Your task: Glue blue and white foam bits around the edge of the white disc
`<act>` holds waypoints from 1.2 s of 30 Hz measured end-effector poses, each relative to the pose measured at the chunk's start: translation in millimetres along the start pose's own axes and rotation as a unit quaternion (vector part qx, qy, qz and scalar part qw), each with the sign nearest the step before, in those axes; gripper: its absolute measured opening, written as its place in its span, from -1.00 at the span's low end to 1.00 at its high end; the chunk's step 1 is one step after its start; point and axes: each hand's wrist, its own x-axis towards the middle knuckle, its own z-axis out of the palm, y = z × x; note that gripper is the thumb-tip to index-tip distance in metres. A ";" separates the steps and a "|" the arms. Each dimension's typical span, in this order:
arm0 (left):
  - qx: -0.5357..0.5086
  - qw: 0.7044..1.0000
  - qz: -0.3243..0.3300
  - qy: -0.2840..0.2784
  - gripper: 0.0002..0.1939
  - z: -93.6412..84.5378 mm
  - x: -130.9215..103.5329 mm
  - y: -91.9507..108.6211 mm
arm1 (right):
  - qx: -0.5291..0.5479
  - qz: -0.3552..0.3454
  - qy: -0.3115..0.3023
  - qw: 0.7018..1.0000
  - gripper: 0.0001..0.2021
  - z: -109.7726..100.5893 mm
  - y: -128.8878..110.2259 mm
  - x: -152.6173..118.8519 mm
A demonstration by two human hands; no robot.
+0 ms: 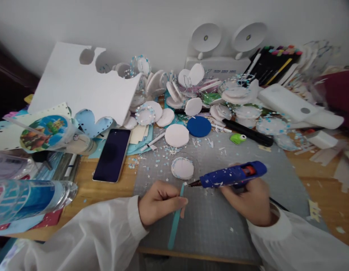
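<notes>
Between thumb and fingers, my left hand (163,203) pinches a flat teal stick (174,229), its upper end pointing away from me. My right hand (247,199) grips a blue hot glue gun (227,175) flecked with white. The gun's dark nozzle points left, with its tip at or very close to the stick's upper end; I cannot tell whether they touch. Just beyond lies a small white disc (182,168) with a blue-and-white edge. Farther back are a larger plain white disc (177,135) and a round blue lid-like disc (199,126).
A grey cutting mat (214,233) with scattered bits lies underneath. To the left are a phone (112,155), a lidded cup (58,133) and a water bottle (33,201). Behind are piled white discs, a black cutter-like tool (247,132), a green frog-like punch (238,138) and a white twin-headed lamp (219,67).
</notes>
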 end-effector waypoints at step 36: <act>0.004 1.000 -0.016 -0.018 -0.51 -2.4 -0.6 -0.7 | -0.022 -0.007 -0.051 0.998 -0.78 -2.5 1.7 -0.3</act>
